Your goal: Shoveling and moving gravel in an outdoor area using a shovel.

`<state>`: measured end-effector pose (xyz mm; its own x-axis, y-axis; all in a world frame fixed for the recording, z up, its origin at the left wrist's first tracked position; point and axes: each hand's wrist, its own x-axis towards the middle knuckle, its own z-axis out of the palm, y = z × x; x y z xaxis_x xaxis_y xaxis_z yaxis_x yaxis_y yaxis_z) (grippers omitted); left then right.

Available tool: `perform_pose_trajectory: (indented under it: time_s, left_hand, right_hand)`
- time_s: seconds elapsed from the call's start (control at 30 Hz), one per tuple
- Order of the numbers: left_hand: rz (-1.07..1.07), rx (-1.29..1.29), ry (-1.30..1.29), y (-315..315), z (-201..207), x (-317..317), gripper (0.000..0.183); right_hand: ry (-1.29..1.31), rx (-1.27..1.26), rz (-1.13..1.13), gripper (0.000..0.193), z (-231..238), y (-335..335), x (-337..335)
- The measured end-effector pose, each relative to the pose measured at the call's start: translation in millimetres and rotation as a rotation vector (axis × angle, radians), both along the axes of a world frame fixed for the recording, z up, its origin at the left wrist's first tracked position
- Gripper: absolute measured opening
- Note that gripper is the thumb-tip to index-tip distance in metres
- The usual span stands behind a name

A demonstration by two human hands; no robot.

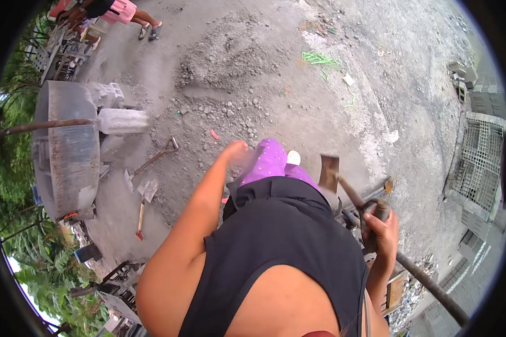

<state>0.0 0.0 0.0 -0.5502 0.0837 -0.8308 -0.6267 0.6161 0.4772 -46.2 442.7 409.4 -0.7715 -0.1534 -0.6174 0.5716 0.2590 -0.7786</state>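
Observation:
My right hand (pixel 381 227) is closed around the handle of a shovel (pixel 349 190). Its shaft slopes away from the grip to a rusty brown blade (pixel 329 170) near the ground, ahead and to the right of my legs. My left hand (pixel 237 150) hangs beside my purple trousers, smeared by motion, so its fingers do not show clearly. No object is visible in it. To the left of that arm, two other shovels lie on the ground: one with a dark handle (pixel 153 157), the other with a wooden shaft (pixel 140 216) and red grip.
A large grey metal drum (pixel 73 149) stands at left, crossed by a rusty pole (pixel 39 128). Grey blocks (pixel 108 95) sit beside it. Gravel (pixel 225 67) is heaped ahead. Stacked hollow blocks (pixel 478 163) line the right. Another person (pixel 121 11) stands far left.

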Motion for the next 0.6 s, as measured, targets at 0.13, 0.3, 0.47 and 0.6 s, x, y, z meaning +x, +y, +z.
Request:
perform_pose_trajectory:
  time_s: [0.13, 0.3, 0.47, 0.6]
  left_hand:
    - [0.948, 0.422, -0.077, 43.0, 53.0, -111.4, 0.048]
    - [1.277, 0.724, -0.134, 62.2, 61.7, -275.6, 0.061]
    - [1.422, 0.834, -0.198, 53.6, 67.7, -428.2, 0.094]
    - [1.741, 1.059, -0.317, 65.0, 95.4, -527.1, 0.107]
  right_hand:
    - [0.053, 0.157, 0.234, 0.027, -6.6, -27.3, -105.2]
    - [0.125, -0.024, 0.280, 0.026, 1.9, -100.1, -217.6]
    - [0.128, -0.105, 0.227, 0.024, 42.2, -118.4, -332.8]
    - [0.167, -0.340, -0.120, 0.028, 49.0, -98.1, -398.9]
